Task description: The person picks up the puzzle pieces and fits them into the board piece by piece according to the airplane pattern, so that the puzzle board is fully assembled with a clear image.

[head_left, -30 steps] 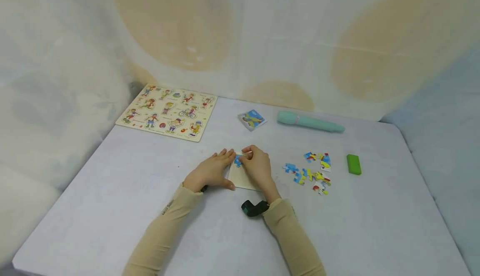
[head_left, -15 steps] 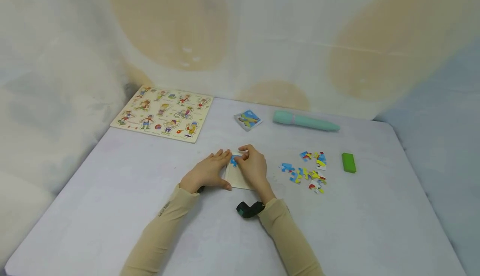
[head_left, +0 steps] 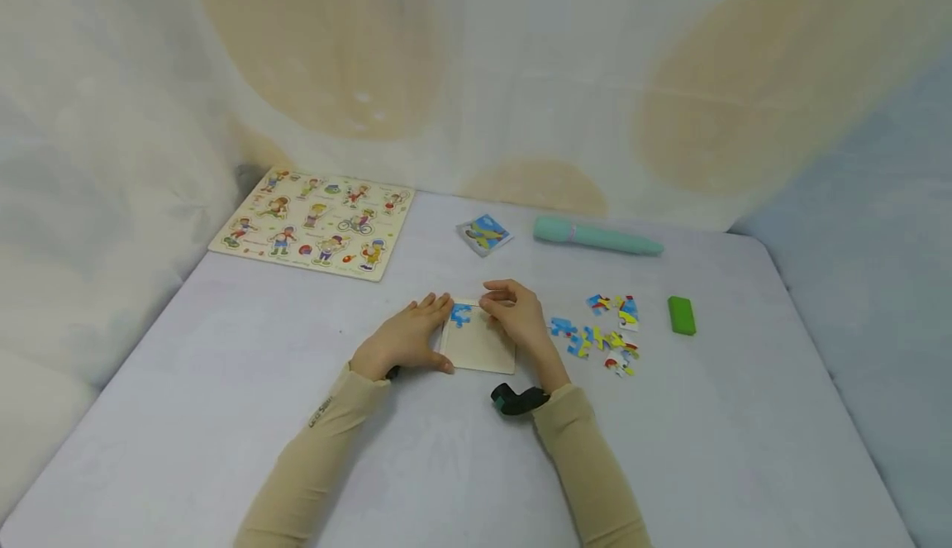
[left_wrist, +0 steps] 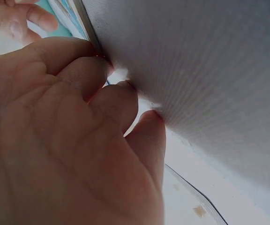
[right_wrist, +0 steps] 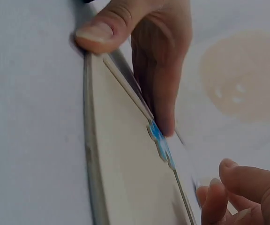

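A small square wooden puzzle board (head_left: pixel 482 351) lies on the table between the hands. In its far left corner sits a blue jigsaw piece (head_left: pixel 460 314), seen edge-on as a blue jigsaw piece (right_wrist: pixel 158 138) in the right wrist view. My left hand (head_left: pixel 405 337) rests along the board's left edge, fingers extended and thumb at the near corner. Over the board's right side hovers my right hand (head_left: pixel 521 321), its fingers loosely bent, with nothing visible between thumb and forefinger. Up close, the left hand (left_wrist: pixel 74 126) shows its palm side and touches the table.
Several loose jigsaw pieces (head_left: pixel 595 338) lie right of the board. Farther right is a green block (head_left: pixel 681 315). At the back are a picture card (head_left: pixel 484 235), a mint-green pen-shaped object (head_left: pixel 597 236) and a large board with figures of children (head_left: pixel 312 221).
The right hand has let go of the blue piece and shifted right, uncovering more of the board. The left hand keeps its place at the board's edge. The head view has drifted slightly.
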Available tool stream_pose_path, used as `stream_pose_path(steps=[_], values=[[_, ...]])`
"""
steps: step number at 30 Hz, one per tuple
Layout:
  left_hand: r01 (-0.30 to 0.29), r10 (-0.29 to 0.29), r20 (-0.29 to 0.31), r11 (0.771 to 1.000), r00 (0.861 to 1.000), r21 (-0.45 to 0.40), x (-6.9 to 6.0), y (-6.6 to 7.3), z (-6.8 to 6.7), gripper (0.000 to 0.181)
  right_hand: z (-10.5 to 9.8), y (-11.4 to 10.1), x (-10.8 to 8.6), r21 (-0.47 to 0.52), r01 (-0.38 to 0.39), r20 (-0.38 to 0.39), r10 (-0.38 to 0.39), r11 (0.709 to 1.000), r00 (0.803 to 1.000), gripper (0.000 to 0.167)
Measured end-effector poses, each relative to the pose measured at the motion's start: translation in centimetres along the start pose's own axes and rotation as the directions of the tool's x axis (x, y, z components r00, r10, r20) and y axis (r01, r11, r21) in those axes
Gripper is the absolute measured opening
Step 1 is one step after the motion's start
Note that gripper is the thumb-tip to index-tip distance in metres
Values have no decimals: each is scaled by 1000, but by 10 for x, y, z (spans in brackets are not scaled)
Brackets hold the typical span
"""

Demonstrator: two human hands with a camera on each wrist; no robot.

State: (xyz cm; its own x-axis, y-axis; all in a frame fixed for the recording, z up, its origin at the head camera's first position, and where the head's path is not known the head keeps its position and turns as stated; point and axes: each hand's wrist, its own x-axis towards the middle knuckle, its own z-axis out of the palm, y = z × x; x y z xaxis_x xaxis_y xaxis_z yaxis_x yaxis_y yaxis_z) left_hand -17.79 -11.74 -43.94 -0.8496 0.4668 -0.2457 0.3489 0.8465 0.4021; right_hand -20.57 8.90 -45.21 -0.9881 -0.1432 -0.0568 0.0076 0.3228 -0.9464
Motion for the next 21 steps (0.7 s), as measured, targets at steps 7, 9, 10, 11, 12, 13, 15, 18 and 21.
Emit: stream_pose_path(steps=[7, 9, 10, 11, 12, 13, 15, 18, 21], values=[[4, -4, 14, 1000, 1000, -4, -1, 0, -1, 109, -34, 7, -3, 24, -72, -43, 73, 997, 996, 37], [0, 0, 20, 1000, 1000, -3, -1, 1, -2, 109, -45, 10, -4, 17, -82, -68, 83, 996, 994, 38], [-5, 5, 17, 1000, 1000, 0, -1, 1, -2, 109, -50, 10, -5, 14, -86, -77, 87, 996, 993, 39], [-6, 6, 16, 1000, 1000, 0, -2, 1, -3, 109, -55, 11, -6, 18, -92, -84, 93, 996, 992, 39], [-7, 7, 15, 1000, 1000, 2, -2, 1, -3, 109, -60, 12, -6, 20, -100, -92, 102, 995, 991, 40], [-7, 7, 14, 1000, 1000, 1, -2, 1, -3, 109, -65, 13, -7, 23, -107, -94, 109, 994, 990, 40], [-7, 7, 13, 1000, 1000, 0, -2, 1, -4, 109, -75, 14, -8, 34, -121, -93, 124, 992, 988, 42], [-3, 3, 19, 1000, 1000, -5, -1, 1, -3, 109, -90, 16, -12, 46, -145, -92, 148, 988, 985, 44], [-5, 5, 20, 1000, 1000, -8, -1, 0, -1, 110, -103, 19, -17, 13, -161, -87, 161, 987, 983, 46]])
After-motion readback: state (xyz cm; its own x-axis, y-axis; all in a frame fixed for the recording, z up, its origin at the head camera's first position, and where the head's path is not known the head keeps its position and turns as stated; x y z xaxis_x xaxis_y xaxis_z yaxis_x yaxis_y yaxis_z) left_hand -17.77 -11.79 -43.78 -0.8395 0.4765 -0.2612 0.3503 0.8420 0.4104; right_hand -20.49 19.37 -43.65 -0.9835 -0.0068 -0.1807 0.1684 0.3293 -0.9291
